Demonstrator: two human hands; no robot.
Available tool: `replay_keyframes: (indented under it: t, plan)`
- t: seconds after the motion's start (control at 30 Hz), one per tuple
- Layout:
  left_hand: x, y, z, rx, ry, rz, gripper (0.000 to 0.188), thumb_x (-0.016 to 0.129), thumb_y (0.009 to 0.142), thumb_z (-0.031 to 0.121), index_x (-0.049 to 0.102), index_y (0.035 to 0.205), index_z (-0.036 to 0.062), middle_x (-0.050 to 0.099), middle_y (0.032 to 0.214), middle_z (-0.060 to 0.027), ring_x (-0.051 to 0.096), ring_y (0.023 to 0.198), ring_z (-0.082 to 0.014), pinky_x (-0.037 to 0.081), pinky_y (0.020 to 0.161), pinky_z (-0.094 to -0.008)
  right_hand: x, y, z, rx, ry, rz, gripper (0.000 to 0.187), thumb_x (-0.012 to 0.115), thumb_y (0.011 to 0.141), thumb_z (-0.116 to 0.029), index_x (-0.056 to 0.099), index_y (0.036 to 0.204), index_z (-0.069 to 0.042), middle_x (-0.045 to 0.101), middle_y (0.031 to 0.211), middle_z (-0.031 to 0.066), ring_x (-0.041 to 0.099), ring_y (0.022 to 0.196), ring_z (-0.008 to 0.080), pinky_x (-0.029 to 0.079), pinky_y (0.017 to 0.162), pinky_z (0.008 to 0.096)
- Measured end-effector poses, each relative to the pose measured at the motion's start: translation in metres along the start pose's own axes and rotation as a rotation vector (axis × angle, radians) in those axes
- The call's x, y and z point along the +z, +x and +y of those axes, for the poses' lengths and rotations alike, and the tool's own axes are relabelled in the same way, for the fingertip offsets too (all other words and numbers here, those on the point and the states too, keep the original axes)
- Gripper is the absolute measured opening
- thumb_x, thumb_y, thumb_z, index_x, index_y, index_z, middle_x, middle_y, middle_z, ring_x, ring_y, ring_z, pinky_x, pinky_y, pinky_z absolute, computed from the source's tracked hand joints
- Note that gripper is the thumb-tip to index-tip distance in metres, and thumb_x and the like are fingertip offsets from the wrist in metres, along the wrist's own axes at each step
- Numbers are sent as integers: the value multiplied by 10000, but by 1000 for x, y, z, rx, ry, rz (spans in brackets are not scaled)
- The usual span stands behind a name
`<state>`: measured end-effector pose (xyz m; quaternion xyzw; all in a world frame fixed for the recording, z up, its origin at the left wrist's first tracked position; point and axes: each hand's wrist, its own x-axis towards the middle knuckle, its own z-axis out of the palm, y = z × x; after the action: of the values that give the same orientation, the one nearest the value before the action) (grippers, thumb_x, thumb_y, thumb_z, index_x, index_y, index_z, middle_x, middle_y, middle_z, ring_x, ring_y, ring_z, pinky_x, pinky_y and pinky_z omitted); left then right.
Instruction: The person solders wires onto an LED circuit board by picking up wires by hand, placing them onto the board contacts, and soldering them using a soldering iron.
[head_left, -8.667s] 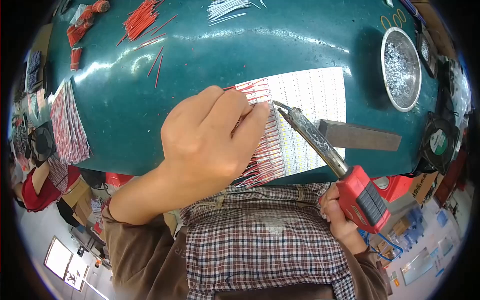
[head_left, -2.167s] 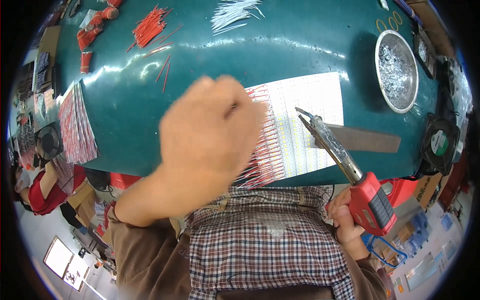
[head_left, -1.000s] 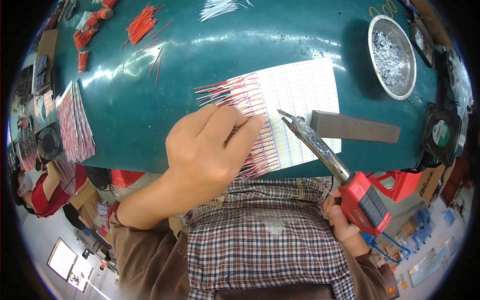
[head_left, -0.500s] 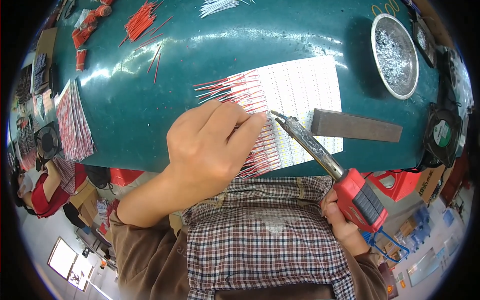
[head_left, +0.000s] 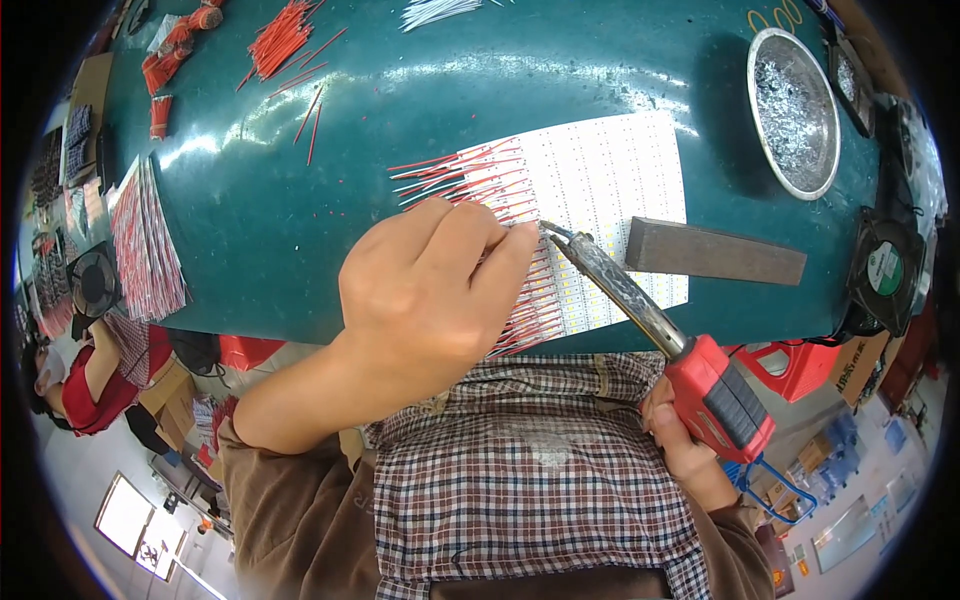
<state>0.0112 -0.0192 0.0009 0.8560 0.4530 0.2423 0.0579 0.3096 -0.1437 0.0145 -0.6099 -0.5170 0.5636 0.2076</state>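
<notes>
A white sheet of LED circuit boards (head_left: 610, 160) lies on the green table. Rows of short red and white wires (head_left: 500, 185) stick out along its left side. Over these wires, my left hand (head_left: 425, 280) is closed in a pinch, its fingertips low on the sheet; whatever they hold is hidden. My right hand (head_left: 685, 450) grips a red and black soldering iron (head_left: 715, 390). The iron's thin tip meets the sheet right beside my left fingertips. Resting on the sheet's right part is a dark grey metal bar (head_left: 715, 252).
A metal bowl (head_left: 835, 140) of silvery scraps stands at the right, near a small black fan (head_left: 885, 262). Loose red wires (head_left: 285, 40) and white wires (head_left: 440, 10) lie at the back. Finished-looking wired strips (head_left: 148, 245) are stacked at left. Another person (head_left: 90, 380) sits beyond.
My left hand has shifted slightly right, bringing its fingertips closer to the iron's tip. The soldering iron stays almost in place, and the whole view has moved a little.
</notes>
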Motion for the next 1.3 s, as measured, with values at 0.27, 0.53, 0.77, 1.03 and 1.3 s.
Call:
replay_keyframes:
  t: [0.27, 0.53, 0.77, 1.03, 1.3]
  plan:
    - [0, 1, 2, -1, 21, 0, 324, 753, 643, -17, 782, 958, 48, 582, 750, -27, 589, 630, -179, 438, 495, -303, 0, 0, -2, -19, -6, 21, 202, 751, 852, -133, 716, 1014, -18, 690, 850, 116, 679, 721, 280, 537, 663, 365]
    - [0, 0, 3, -1, 49, -2, 310, 766, 649, -7, 781, 955, 47, 574, 751, -22, 587, 631, -175, 436, 496, -302, -3, 0, -5, -8, 12, 13, 193, 741, 871, -136, 714, 1021, -18, 691, 855, 114, 677, 729, 271, 540, 684, 356]
    - [-1, 1, 4, -5, 47, -19, 298, 767, 658, -7, 775, 952, 43, 584, 763, -24, 589, 646, -175, 439, 503, -306, -1, -1, -13, 57, 167, 46, 151, 684, 949, -148, 698, 1011, -10, 669, 816, 67, 645, 743, 184, 523, 698, 325]
    - [1, -1, 6, -59, -25, 20, 290, 772, 668, -22, 762, 951, 44, 618, 829, -43, 583, 650, -179, 445, 505, -310, -2, -3, -13, 61, 185, 25, 129, 691, 933, -133, 692, 981, -13, 665, 811, 63, 639, 728, 180, 520, 685, 325]
    - [-1, -8, 4, 6, -18, 3, 388, 762, 640, -24, 784, 1020, 48, 589, 763, -23, 574, 623, -172, 422, 489, -303, -1, -9, -1, 36, 36, 20, 159, 729, 883, -155, 709, 970, -23, 674, 796, 92, 659, 673, 236, 528, 652, 331]
